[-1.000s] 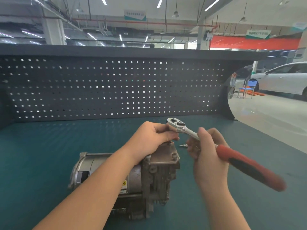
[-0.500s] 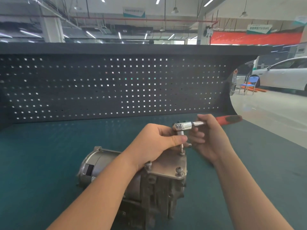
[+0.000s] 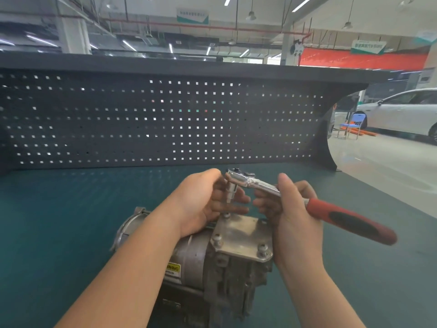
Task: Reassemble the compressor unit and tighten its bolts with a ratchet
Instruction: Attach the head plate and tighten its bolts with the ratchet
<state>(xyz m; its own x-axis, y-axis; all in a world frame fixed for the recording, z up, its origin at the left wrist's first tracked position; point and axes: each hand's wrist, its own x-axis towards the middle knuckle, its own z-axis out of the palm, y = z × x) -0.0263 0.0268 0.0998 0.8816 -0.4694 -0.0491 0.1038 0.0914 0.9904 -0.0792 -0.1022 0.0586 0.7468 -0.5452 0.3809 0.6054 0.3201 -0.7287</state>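
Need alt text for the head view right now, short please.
Right hand holds a red-handled ratchet, its bit above a bolt on the compressor cover plate; left hand steadies the bit. Green bench, pegboard behind.

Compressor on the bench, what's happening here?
A person is bolting the cover plate onto the compressor. The right hand holds the ratchet near its red handle. The left hand steadies the socket bit just above the far-left bolt. Two near bolts are already in place.

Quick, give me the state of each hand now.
Left hand: pinching the socket under the ratchet head.
Right hand: gripping the ratchet.
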